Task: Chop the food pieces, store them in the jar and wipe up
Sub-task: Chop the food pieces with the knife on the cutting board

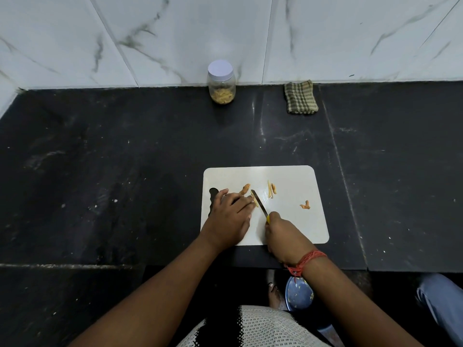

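A white cutting board [295,221] lies on the black counter. My left hand [230,216] rests on the board's left side, fingertips pressing a small yellowish food piece [255,202]. My right hand [283,235] grips a yellow-handled knife [259,204], its blade angled up-left against that piece. Other orange-tan pieces lie loose: one above my fingers [245,189], thin strips [271,189] in the middle, one at the right [305,205]. A clear jar [221,83] with a white lid on it, holding chopped pieces, stands at the back by the wall.
A folded checked cloth [300,97] lies at the back right against the marble wall. Below the counter edge a blue plate [298,294] with scraps sits near a foot. Another person's leg in blue fabric [443,299] is at the lower right.
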Demonstrator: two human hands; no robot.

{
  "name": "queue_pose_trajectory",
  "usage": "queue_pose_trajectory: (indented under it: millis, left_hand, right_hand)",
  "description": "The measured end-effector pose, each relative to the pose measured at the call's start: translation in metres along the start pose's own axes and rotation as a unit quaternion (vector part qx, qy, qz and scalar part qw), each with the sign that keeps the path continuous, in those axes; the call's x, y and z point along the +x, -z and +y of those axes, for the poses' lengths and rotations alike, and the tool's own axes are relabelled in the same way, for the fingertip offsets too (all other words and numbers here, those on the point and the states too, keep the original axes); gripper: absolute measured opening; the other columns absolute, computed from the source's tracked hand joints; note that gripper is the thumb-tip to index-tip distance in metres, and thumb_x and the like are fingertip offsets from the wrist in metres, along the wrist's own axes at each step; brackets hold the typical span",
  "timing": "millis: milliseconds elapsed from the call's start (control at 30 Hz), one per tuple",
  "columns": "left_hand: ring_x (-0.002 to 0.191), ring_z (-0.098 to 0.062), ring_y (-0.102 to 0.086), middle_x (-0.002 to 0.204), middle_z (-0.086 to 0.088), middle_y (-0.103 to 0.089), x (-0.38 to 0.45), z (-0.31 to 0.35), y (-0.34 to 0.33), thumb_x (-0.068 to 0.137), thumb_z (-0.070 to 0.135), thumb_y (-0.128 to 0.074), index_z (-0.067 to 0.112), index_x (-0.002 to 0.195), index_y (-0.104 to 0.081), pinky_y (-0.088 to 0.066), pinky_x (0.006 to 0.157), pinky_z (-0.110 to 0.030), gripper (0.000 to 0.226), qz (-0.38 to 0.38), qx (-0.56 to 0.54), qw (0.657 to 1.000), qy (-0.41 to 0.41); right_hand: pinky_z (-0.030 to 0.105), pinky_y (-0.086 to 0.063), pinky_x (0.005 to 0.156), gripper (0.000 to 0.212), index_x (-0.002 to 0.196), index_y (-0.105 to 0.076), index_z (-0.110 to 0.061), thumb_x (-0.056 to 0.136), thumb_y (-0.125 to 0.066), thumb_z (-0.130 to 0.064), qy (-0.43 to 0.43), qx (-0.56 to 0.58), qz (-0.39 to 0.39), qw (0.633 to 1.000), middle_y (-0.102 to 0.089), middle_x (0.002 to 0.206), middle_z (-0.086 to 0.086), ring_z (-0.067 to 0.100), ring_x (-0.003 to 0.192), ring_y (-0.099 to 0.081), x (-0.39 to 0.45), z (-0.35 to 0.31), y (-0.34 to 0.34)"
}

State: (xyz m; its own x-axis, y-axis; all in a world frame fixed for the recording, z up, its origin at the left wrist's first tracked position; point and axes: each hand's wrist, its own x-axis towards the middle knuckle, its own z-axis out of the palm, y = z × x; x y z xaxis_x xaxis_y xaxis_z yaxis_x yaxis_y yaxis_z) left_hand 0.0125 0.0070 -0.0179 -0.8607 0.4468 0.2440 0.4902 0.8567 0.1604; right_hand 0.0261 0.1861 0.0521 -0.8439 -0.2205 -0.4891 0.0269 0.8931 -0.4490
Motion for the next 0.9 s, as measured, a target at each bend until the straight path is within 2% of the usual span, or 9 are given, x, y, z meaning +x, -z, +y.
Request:
queue_pose_trajectory:
  millis: [167, 300, 433, 567, 633, 700, 767, 900]
  left_hand:
    - [0.123, -0.021, -0.053, 0.134, 0.003, -0.063, 0.0, 0.0, 0.0, 0.095, 0.028, -0.05, 0.019, 0.126, -0.066, -0.03, 0.115, -0.052, 0.037, -0.008, 0.003, 1.0, 0.0]
    - [0.123, -0.023, -0.053, 0.135, 0.002, -0.06, 0.0, 0.0, 0.0, 0.094, 0.027, -0.049, 0.019, 0.127, -0.066, -0.031, 0.115, -0.052, 0.038, 0.001, 0.011, 1.0, -0.006]
    - [0.126, -0.024, -0.052, 0.134, 0.001, -0.062, 0.001, 0.0, 0.001, 0.092, 0.027, -0.051, 0.018, 0.125, -0.068, -0.033, 0.115, -0.054, 0.038, 0.004, 0.012, 1.0, -0.006]
    - [0.124, -0.026, -0.054, 0.133, 0.001, -0.064, 0.001, 0.0, 0.0, 0.09, 0.026, -0.054, 0.018, 0.123, -0.07, -0.034, 0.114, -0.054, 0.037, 0.003, 0.009, 1.0, -0.002]
    - [0.122, -0.026, -0.055, 0.132, 0.0, -0.065, 0.001, 0.001, 0.0, 0.089, 0.025, -0.055, 0.017, 0.122, -0.07, -0.035, 0.114, -0.055, 0.038, 0.005, 0.011, 1.0, -0.001]
    - [0.121, -0.027, -0.056, 0.131, -0.001, -0.065, 0.001, 0.001, 0.0, 0.087, 0.024, -0.056, 0.017, 0.122, -0.07, -0.036, 0.113, -0.055, 0.038, 0.007, 0.012, 1.0, -0.001]
    - [0.121, -0.027, -0.056, 0.131, -0.001, -0.065, 0.001, 0.002, 0.001, 0.087, 0.024, -0.056, 0.017, 0.122, -0.07, -0.036, 0.113, -0.055, 0.039, 0.006, 0.014, 1.0, -0.001]
    - [0.121, -0.027, -0.056, 0.13, -0.002, -0.066, 0.002, 0.003, 0.001, 0.087, 0.023, -0.055, 0.016, 0.122, -0.07, -0.037, 0.112, -0.056, 0.039, 0.009, 0.017, 1.0, 0.0]
  right_hand:
    - [0.025, -0.023, 0.045, 0.015, 0.093, -0.035, -0.008, 0.089, -0.039, 0.006, 0.0, -0.032, -0.014, 0.999, -0.039, 0.064, -0.001, 0.013, 0.053, -0.038, 0.0, -0.003, 0.001]
    - [0.023, -0.021, 0.044, 0.023, 0.11, -0.042, -0.002, 0.089, -0.04, 0.006, -0.008, -0.053, -0.022, 0.998, -0.039, 0.064, -0.001, 0.01, 0.052, -0.036, 0.0, -0.006, 0.002]
    - [0.022, -0.022, 0.044, 0.028, 0.117, -0.04, 0.002, 0.09, -0.041, 0.007, -0.025, -0.038, -0.035, 0.998, -0.061, 0.087, 0.014, 0.012, 0.054, -0.038, -0.003, -0.012, 0.001]
    - [0.025, -0.028, 0.049, 0.031, 0.122, -0.039, 0.003, 0.091, -0.04, 0.006, -0.028, -0.051, -0.042, 0.997, -0.065, 0.101, 0.019, 0.021, 0.064, -0.048, -0.005, -0.013, 0.001]
    - [0.026, -0.03, 0.051, 0.029, 0.122, -0.039, 0.003, 0.092, -0.039, 0.005, -0.022, -0.065, -0.041, 0.997, -0.065, 0.104, 0.02, 0.026, 0.072, -0.052, -0.007, -0.012, 0.002]
    - [0.023, -0.026, 0.047, 0.028, 0.122, -0.039, 0.003, 0.093, -0.038, 0.004, -0.017, -0.082, -0.041, 0.996, -0.066, 0.105, 0.02, 0.026, 0.073, -0.052, -0.009, -0.011, 0.005]
    - [0.026, -0.029, 0.049, 0.028, 0.122, -0.039, 0.003, 0.094, -0.038, 0.004, -0.016, -0.095, -0.043, 0.994, -0.065, 0.105, 0.019, 0.029, 0.076, -0.058, -0.012, -0.012, 0.007]
    - [0.026, -0.034, 0.061, 0.027, 0.123, -0.038, 0.003, 0.096, -0.038, 0.0, -0.018, -0.099, -0.053, 0.994, -0.064, 0.106, 0.019, 0.022, 0.066, -0.048, -0.015, -0.012, 0.012]
